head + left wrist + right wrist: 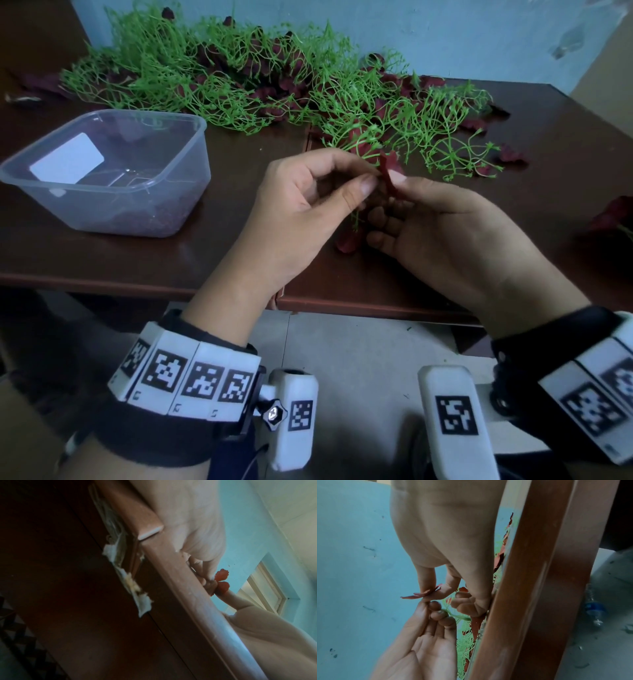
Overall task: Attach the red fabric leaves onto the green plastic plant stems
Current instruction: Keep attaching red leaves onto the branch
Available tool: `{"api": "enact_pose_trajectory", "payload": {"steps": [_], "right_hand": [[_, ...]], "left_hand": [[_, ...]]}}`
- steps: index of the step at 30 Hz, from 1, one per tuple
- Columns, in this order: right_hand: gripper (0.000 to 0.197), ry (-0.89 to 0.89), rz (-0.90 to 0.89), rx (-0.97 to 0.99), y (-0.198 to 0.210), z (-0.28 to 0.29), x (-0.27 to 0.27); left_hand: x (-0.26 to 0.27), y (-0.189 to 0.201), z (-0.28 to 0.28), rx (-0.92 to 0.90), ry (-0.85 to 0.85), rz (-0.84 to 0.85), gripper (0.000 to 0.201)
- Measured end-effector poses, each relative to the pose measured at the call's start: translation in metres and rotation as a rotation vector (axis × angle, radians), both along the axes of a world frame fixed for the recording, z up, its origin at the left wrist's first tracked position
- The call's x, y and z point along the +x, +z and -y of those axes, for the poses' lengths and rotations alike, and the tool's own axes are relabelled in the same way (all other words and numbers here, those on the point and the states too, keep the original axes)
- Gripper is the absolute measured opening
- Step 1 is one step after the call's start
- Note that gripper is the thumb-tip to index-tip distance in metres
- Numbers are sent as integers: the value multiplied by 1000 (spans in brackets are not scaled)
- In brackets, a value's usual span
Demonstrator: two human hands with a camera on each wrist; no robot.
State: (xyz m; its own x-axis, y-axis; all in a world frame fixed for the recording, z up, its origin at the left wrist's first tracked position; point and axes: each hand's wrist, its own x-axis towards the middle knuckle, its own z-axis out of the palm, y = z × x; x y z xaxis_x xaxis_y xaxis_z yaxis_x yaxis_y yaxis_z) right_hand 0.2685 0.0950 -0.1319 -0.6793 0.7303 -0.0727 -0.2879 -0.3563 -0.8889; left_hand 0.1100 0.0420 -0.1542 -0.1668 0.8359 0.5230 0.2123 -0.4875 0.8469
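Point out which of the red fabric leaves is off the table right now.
The red leaf pinched between the right hand and left hand fingertips, raised above the table; the others lie flat or among the green stems.

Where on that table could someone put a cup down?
Bare wood lies between the plastic tub and the left hand, and along the table's near edge below the tub. The back is crowded with the tangle of green stems and red leaves.

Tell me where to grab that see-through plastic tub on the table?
Probably the clear plastic tub is best taken by its top rim, coming from above on the near side. It stands upright and open, with a lip all round; its walls look smooth and slope inward, so a side grip might slip.
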Motion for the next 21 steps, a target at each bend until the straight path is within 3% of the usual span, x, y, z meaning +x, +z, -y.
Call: {"api": "enact_pose_trajectory", "payload": {"steps": [5,13,21], "right_hand": [[10,-127,66,173,1,2,3],[7,-229,161,293,-2,1,7],[15,-298,273,409,-5,-1,6]], "left_hand": [[0,0,-1,-16,8,27,8],[-2,-2,-6,18,11,15,20],[-1,-2,-8,69,8,-39,29]]}}
